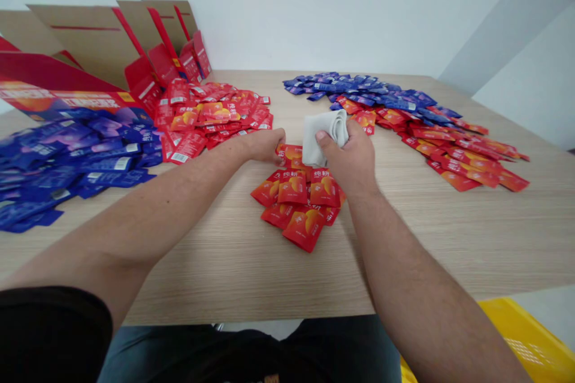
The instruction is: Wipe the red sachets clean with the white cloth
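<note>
My right hand [353, 158] grips a folded light grey cloth [317, 137], its thumb on the front, above the small heap of red packets [305, 227] in front of me. The cloth's lower edge meets a red packet [293, 155] at the top of that heap. My left hand [267, 146] pinches the left end of this same packet. The packets of the heap overlap one another, and most show orange fruit pictures and white print.
Behind my left arm lie a pile of red packets [215, 111] and a pile of blue packets [72, 161], with open red cartons [90, 81] beyond. Blue packets [359, 88] and red packets [467, 152] spread at the right. A yellow basket [525, 335] stands below the table edge [251, 314].
</note>
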{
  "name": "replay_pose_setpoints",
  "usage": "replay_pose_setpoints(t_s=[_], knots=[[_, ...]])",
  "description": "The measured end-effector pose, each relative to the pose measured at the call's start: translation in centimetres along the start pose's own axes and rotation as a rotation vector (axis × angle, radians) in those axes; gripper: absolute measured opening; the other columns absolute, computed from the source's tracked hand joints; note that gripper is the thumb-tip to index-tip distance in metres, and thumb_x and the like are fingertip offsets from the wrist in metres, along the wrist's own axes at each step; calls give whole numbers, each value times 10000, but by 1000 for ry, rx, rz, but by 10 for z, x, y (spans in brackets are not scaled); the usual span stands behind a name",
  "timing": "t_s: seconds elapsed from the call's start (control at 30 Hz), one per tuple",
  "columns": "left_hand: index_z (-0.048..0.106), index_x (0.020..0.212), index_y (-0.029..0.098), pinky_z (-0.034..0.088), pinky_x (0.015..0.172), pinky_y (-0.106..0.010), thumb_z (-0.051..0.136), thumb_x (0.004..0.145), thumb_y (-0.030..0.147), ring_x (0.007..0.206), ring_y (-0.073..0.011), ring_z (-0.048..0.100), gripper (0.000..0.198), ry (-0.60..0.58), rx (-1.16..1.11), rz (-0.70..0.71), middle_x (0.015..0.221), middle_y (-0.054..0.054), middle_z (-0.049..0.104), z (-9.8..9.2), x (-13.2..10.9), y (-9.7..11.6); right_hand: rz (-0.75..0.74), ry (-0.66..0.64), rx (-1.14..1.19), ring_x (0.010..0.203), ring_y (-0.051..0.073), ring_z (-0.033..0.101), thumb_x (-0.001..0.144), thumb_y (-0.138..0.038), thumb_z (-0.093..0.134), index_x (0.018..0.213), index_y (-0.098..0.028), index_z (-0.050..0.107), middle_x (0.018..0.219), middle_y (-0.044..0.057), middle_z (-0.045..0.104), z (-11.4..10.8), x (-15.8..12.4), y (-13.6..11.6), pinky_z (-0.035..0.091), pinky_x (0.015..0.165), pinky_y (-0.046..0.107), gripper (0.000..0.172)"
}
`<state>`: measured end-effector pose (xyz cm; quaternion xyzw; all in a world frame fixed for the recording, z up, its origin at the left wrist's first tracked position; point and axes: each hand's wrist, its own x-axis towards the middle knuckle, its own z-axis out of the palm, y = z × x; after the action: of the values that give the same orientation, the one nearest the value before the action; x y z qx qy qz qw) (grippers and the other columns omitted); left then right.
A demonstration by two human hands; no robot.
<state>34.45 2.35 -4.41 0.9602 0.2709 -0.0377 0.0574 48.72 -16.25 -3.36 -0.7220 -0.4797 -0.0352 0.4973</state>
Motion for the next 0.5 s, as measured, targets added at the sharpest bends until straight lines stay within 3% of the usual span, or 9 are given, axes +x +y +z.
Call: replay_pose_setpoints(t_s=[0.1, 0.2, 0.4, 0.5], knots=[[616, 1036, 203, 440, 597, -263, 701, 703, 332, 712, -179, 635, 367, 16, -187, -27, 833, -25, 691, -1, -9, -4, -7, -13, 6, 862, 250, 593, 833, -494, 615, 913, -217, 620, 872, 60, 656, -1, 1, -1, 455, 757, 371, 289], [633, 912, 208, 442, 569, -256, 653, 719, 260, 651, -162, 640, 201, 26, -397, -37, 731, 1, 679, -8, -22, -7, 1, -110, 13, 814, 247, 594, 830, -501, 607, 927, -210, 633, 867, 61, 662, -2, 2, -3, 456, 724, 375, 308], [712, 833, 209, 467, 603, -266, 673, 709, 211, 659, -174, 661, 130, 49, -438, 22, 703, 3, 696, -52, -64, 11, -166, -532, -2, 816, 235, 581, 784, -438, 647, 774, -208, 626, 860, 51, 618, -4, -1, -14, 457, 704, 353, 231], [715, 836, 197, 470, 629, -261, 719, 702, 192, 691, -173, 660, 135, 118, -499, 25, 693, 10, 670, -68, -84, 24, -284, -640, 61, 903, 232, 582, 784, -416, 665, 841, -218, 628, 934, 45, 621, -1, -9, -21, 465, 774, 358, 209]])
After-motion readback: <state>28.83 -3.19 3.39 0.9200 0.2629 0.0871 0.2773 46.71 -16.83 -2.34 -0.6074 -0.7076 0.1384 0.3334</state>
